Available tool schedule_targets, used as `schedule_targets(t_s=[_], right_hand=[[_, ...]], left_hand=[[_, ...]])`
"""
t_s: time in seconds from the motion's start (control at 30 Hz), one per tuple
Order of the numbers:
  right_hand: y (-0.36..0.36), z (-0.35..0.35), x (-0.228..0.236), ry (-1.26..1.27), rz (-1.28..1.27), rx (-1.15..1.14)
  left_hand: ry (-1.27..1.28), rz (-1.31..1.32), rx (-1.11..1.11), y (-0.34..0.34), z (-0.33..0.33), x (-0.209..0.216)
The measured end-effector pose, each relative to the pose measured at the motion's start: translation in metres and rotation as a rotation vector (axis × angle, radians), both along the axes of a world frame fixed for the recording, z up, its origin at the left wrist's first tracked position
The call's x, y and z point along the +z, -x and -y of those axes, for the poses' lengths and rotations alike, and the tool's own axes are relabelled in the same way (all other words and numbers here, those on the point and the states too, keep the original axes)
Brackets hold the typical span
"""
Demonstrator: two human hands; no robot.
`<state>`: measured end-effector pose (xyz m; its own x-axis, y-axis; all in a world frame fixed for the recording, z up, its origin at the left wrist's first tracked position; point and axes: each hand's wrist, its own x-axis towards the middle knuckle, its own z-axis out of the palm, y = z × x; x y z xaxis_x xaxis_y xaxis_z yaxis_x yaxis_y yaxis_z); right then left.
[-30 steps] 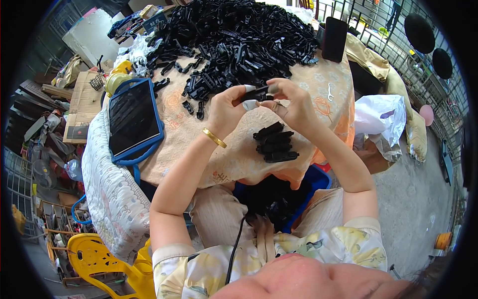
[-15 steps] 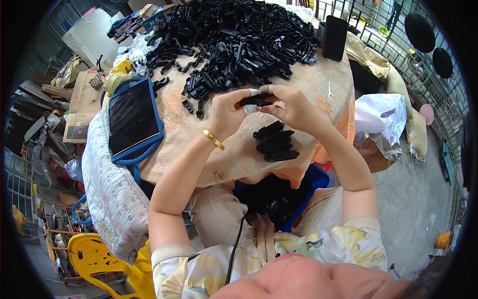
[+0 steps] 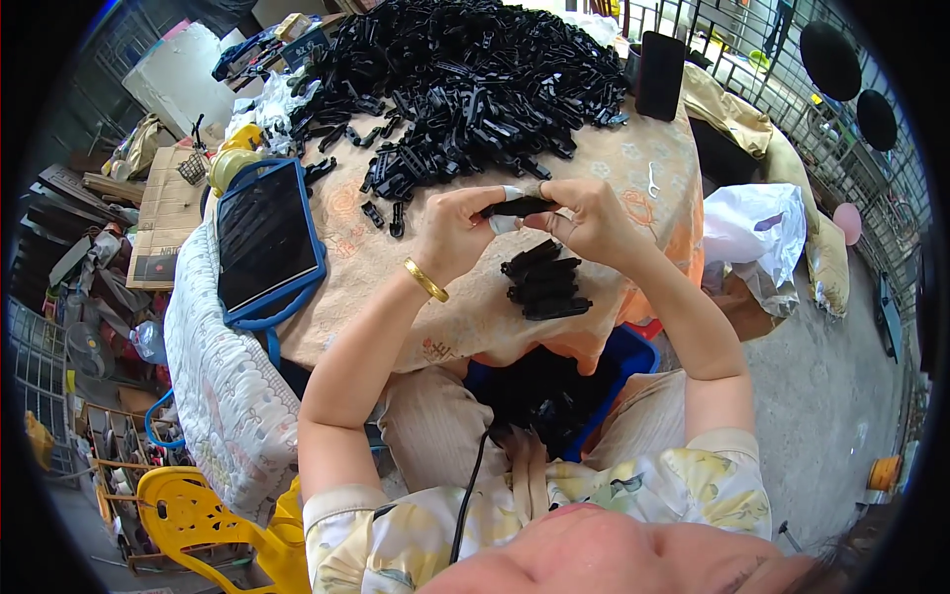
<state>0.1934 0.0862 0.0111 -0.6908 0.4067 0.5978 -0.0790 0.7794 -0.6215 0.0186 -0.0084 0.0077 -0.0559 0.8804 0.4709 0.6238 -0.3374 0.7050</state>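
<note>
Between my two hands is a long black plastic part (image 3: 521,207), held above the table close to the big heap. My left hand (image 3: 455,233) pinches its left end, and my right hand (image 3: 594,226) grips its right end. White wraps show on some fingertips, and a gold bangle is on my left wrist. Just below my right hand, several similar black parts (image 3: 546,283) lie side by side on the patterned cloth. Beyond my hands rises a large heap of black plastic pieces (image 3: 485,109), with a few loose ones at its near edge.
A blue-framed tablet (image 3: 265,243) lies at the left of the cloth-covered table (image 3: 346,317). A phone (image 3: 660,76) stands at the far right, near a small white tool (image 3: 652,180). A blue bin (image 3: 645,358) holding black pieces sits between my knees. A yellow chair (image 3: 188,505) is at lower left.
My hands and the black part have shifted very slightly, and the part shows a little more of its length. My grip stays on it; everything else lies as before.
</note>
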Motion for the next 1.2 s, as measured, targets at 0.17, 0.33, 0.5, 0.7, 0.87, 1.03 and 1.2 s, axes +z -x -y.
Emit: schedule_targets(t_s=[0.17,0.33,0.5,0.7,0.87,1.03,1.2], right_hand=[[0.001,-0.002,-0.001,0.040,0.087,-0.014],[0.006,-0.009,0.004,0.141,0.178,0.093],[0.011,-0.048,-0.001,0.548,0.222,0.223],[0.062,-0.054,-0.006,-0.029,0.177,-0.032],[0.111,-0.045,-0.003,-0.509,0.111,-0.103],[0.138,-0.046,-0.006,-0.854,0.266,-0.146],[0.126,-0.050,-0.009,-0.843,0.222,-0.102]], left_hand=[[0.237,0.324,-0.131,0.008,-0.004,0.006],[0.307,-0.023,-0.027,0.017,-0.004,0.003],[0.432,0.027,-0.273,0.011,-0.002,-0.004],[0.463,-0.009,0.022,0.033,-0.012,0.008],[-0.139,-0.489,0.567,0.095,-0.026,-0.012],[0.003,-0.597,0.565,0.094,-0.032,-0.022],[0.014,-0.619,0.527,0.080,-0.024,-0.002]])
